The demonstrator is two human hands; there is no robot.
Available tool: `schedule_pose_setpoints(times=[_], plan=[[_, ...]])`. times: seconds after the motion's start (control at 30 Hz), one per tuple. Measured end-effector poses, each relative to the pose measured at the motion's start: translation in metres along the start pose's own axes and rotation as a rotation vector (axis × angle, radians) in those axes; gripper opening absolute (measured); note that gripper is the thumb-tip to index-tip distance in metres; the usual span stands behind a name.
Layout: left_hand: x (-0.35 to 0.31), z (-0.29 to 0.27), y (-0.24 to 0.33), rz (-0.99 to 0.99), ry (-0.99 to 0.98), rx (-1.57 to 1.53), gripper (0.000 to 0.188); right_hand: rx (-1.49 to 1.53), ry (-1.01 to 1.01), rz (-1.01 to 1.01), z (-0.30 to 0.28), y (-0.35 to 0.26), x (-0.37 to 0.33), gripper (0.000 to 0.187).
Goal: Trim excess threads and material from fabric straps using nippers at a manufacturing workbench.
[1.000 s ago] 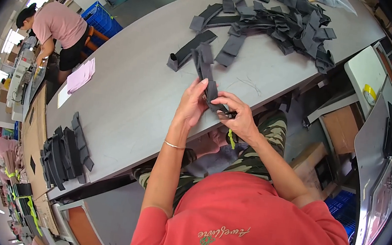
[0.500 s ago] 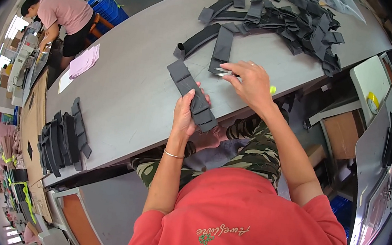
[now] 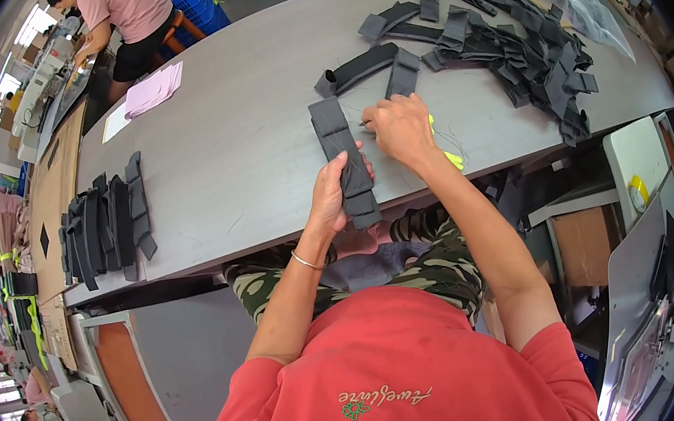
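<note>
My left hand (image 3: pixel 333 193) grips a dark grey fabric strip (image 3: pixel 331 127) with stitched folds across it, tilted over the table's near edge. Loose threads trail from the strip. Just right of its upper part is my right hand (image 3: pixel 400 130), closed around a small pair of thread snips; the fingers cover most of the tool, and only a bit of its tip shows toward the strip. Beyond the right hand, another dark grey strip (image 3: pixel 403 72) lies partly hidden. Yellow-green material (image 3: pixel 452 160) shows beside the right wrist.
A heap of dark fabric strips (image 3: pixel 528 62) covers the far right of the grey table (image 3: pixel 230 123). A row of strips (image 3: pixel 107 226) lies at the left edge. Pink cloth pieces (image 3: pixel 154 90) lie far left, near a co-worker (image 3: pixel 127 8) bending over a machine. A blue crate (image 3: pixel 197 2) stands behind.
My right hand has moved left toward the held strip, and the snips' blades are now mostly hidden. The left hand and its strip have shifted slightly right in view. More yellow-green material shows.
</note>
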State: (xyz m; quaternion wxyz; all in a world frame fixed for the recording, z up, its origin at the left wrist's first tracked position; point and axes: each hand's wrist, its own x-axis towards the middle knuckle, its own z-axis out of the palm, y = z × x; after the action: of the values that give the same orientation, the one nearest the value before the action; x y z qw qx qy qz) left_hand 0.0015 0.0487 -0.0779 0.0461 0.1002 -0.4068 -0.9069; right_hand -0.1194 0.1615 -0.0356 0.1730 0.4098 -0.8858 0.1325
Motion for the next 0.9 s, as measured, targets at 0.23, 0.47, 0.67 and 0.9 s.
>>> schedule_pose_setpoints(times=[0.23,0.47,0.67,0.9], plan=[[-0.012,-0.007,0.014,-0.021,-0.016,-0.253,0.064,0.517,-0.038,0.473,-0.025,-0.012,-0.022,0.016],[-0.029,-0.006,0.022,0.053,0.13,-0.051,0.038,1.279,0.006,0.477,-0.034,-0.037,-0.046,0.027],[-0.034,0.004,0.028,0.137,0.195,0.31,0.03,1.382,-0.045,0.444,-0.027,-0.058,-0.046,0.041],[-0.04,0.003,0.039,0.03,0.115,0.169,0.041,1.432,-0.09,0.402,-0.028,-0.062,-0.044,0.033]])
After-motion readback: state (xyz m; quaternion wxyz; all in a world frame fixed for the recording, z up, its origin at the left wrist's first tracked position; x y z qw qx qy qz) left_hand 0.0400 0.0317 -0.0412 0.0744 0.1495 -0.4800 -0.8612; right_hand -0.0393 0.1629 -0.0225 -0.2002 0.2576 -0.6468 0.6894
